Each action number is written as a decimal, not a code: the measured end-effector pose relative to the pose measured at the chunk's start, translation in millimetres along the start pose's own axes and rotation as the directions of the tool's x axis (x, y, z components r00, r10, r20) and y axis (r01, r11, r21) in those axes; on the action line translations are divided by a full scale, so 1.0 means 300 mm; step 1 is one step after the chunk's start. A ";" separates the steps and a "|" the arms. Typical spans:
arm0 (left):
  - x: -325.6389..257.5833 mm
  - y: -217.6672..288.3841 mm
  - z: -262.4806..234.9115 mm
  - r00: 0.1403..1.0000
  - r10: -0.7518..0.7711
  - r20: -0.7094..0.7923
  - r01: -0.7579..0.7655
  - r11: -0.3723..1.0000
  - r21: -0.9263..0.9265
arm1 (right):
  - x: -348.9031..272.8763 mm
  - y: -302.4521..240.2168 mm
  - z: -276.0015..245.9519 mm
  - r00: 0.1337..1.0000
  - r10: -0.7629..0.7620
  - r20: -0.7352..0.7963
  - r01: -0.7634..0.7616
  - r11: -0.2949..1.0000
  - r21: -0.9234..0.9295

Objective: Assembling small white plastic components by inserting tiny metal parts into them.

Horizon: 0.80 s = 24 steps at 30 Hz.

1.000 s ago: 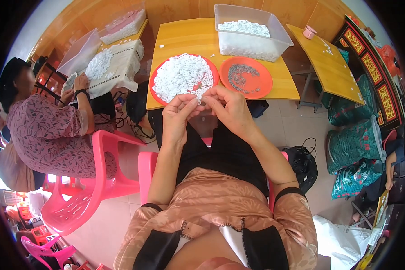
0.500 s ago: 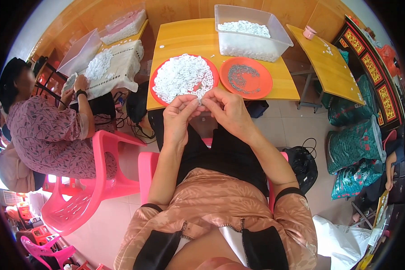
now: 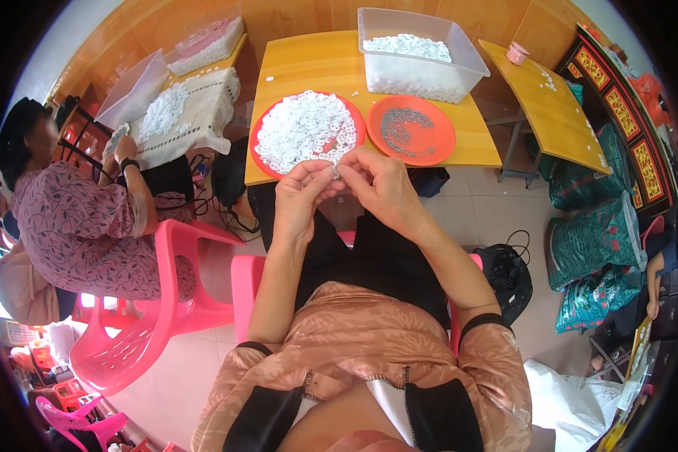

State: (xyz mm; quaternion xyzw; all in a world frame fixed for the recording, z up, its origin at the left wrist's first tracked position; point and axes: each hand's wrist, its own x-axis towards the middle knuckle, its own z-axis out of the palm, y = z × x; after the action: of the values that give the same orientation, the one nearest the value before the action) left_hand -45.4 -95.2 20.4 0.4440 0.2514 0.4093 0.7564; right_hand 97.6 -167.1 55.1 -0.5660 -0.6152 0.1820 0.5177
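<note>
My left hand [image 3: 303, 197] and my right hand [image 3: 380, 184] meet over my lap at the table's near edge, fingertips pinched together. Between them is a small white plastic ring-like piece [image 3: 334, 173], mostly covered by the fingers; whether a metal part is with it I cannot tell. Just beyond my left hand lies a red round tray [image 3: 261, 162] heaped with white ring-like pieces [image 3: 305, 128]. To the right of it, an orange-red plate [image 3: 443, 135] bears many small grey metal pieces [image 3: 399, 132].
A clear plastic bin [image 3: 422, 83] of white pieces stands at the table's [image 3: 309, 56] back. Another table [image 3: 539, 105] is at right, near stacked green bags [image 3: 591, 241]. At left a co-worker [image 3: 90, 226] handles pieces beside a pink chair [image 3: 169, 301]. A black bag [image 3: 505, 279] lies right of my seat.
My hands stay nearly still, with only slight finger movement around the white piece. The co-worker's hands at left have shifted slightly.
</note>
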 end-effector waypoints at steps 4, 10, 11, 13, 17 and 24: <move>-0.001 -0.001 -0.006 1.000 0.009 -0.001 -0.009 1.000 0.008 | -0.001 -0.006 0.008 1.000 -0.030 -0.008 0.030 0.998 -0.051; -0.001 -0.001 0.003 1.000 0.007 -0.008 -0.007 1.000 0.013 | -0.002 -0.003 0.002 0.992 -0.119 -0.032 0.114 0.985 -0.128; -0.002 -0.001 0.003 1.000 0.004 -0.014 -0.004 1.000 0.017 | -0.002 -0.005 0.002 0.992 -0.120 -0.033 0.114 0.985 -0.127; -0.003 -0.002 0.002 1.000 0.005 -0.010 -0.005 1.000 0.016 | -0.004 -0.009 0.002 0.992 -0.125 -0.034 0.120 0.985 -0.124; -0.004 -0.005 0.010 1.000 0.001 -0.029 -0.001 1.000 -0.019 | -0.007 0.001 0.001 0.988 -0.150 -0.042 0.141 0.976 -0.163; -0.005 -0.008 0.005 0.999 -0.042 -0.011 0.041 0.996 -0.078 | -0.009 -0.006 0.002 0.989 -0.141 -0.033 0.134 0.979 -0.151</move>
State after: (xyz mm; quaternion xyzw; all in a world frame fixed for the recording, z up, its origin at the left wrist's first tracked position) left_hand -44.2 -97.8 19.1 0.4063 0.2492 0.4061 0.7797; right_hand 95.6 -169.7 55.2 -0.5627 -0.6533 0.0872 0.4989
